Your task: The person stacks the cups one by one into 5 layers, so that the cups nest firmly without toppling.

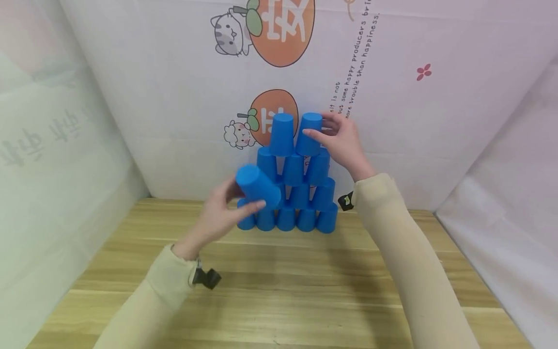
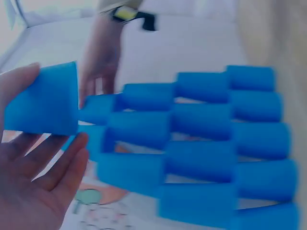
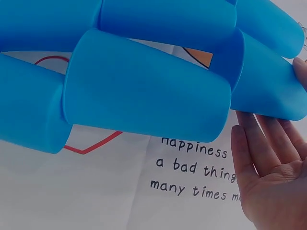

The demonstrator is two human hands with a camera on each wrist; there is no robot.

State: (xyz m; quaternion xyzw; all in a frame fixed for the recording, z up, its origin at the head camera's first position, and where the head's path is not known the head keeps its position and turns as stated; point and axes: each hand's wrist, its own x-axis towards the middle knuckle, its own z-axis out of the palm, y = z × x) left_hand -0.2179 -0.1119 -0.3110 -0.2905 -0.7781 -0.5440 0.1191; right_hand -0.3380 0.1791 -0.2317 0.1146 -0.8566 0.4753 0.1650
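Blue plastic cups stand upside down in a stacked pyramid point(image 1: 286, 218), several along the bottom row and two on top. My left hand point(image 1: 213, 215) holds a loose blue cup point(image 1: 258, 188) in front of the pyramid's left side; that cup leans, its closed end up and to the left. Thumb on one side and fingers on the other, my right hand point(image 1: 348, 145) grips the top row's right cup point(image 1: 308, 138). In the right wrist view this cup point(image 3: 271, 79) rests against the row below. The other top cup point(image 1: 282, 135) stands beside it, untouched.
The pyramid stands at the back of a wooden table point(image 1: 279, 300), close to a white printed cloth backdrop point(image 1: 174, 97). Pale cloth walls point(image 1: 56, 160) rise on the left and right. Each wrist wears a small black camera mount point(image 1: 207, 278).
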